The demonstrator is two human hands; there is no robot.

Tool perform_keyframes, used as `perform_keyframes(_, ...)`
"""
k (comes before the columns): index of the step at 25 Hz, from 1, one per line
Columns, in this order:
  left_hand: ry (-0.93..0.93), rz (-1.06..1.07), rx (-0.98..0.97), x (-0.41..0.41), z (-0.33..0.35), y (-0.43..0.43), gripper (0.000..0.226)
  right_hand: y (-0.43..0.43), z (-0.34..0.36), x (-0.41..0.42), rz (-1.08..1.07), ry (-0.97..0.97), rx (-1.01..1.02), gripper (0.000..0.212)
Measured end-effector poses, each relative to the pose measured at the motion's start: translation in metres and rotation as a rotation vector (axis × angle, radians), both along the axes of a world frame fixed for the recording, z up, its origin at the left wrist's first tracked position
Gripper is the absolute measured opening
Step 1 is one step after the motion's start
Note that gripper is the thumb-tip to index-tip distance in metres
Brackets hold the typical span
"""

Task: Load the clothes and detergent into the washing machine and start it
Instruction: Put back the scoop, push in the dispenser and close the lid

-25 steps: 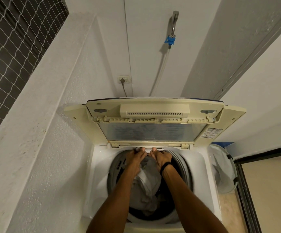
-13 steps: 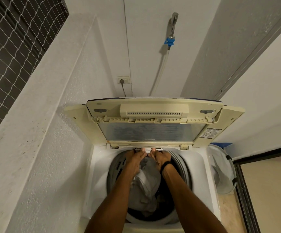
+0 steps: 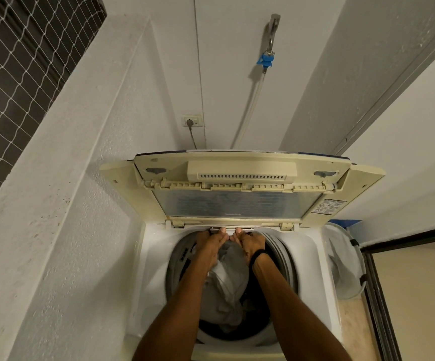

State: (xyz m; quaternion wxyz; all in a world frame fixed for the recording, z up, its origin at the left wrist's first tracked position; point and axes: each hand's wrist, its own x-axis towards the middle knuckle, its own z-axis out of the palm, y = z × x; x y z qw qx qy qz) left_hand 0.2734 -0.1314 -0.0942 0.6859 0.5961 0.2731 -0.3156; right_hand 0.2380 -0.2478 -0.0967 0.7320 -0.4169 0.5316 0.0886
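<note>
A white top-loading washing machine (image 3: pixel 311 259) stands below me with its cream lid (image 3: pixel 237 205) raised against the back wall. Grey clothes (image 3: pixel 227 287) lie heaped in the drum, with darker fabric beneath them. At the back rim of the opening sits a narrow white detergent drawer (image 3: pixel 230 229). My left hand (image 3: pixel 210 243) and my right hand (image 3: pixel 251 243) meet there side by side, thumbs on top of the drawer's front edge and fingers curled under it. A black band circles my right wrist. No detergent container is in view.
A pale mesh laundry basket (image 3: pixel 342 259) stands right of the machine. A rough white wall hugs the left side. On the back wall are a tap with a blue fitting (image 3: pixel 265 59), its hose, and a socket (image 3: pixel 192 121). A dark door frame (image 3: pixel 379 295) runs at right.
</note>
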Motion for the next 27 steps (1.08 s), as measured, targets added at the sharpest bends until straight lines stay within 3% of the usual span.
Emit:
perform_keyframes(6, -0.037, -0.036, 0.026, 0.002, -0.005, 0.002, 0.018, -0.003, -0.01, -0.004, 0.12, -0.027, -0.133, 0.027)
perform_keyframes(11, -0.028, -0.057, 0.001, 0.002, 0.001, 0.008, 0.029, 0.001, -0.003, -0.01, 0.067, -0.052, -0.141, 0.027)
perform_keyframes(15, -0.059, -0.055, 0.016, 0.001, 0.011, 0.009, 0.025, 0.003, 0.008, -0.019, 0.211, -0.028, -0.403, 0.028)
perform_keyframes(18, -0.086, -0.074, 0.106, 0.001, 0.018, 0.009, 0.023, 0.003, 0.017, -0.028, 0.444, 0.014, -0.648, 0.03)
perform_keyframes(21, -0.272, -0.386, 0.499, 0.0, 0.039, 0.013, 0.029, 0.002, 0.03, -0.031, 0.777, 0.038, -0.739, 0.029)
perform_keyframes(24, -0.523, -0.583, 0.707, -0.004, 0.088, 0.018, 0.026, 0.002, 0.074, -0.026, 0.967, -0.082, -0.827, 0.023)
perform_keyframes(27, -0.785, -0.43, 0.668, -0.018, 0.172, 0.03, 0.021, 0.009, 0.161, -0.024, 1.066, -0.271, -1.095, 0.032)
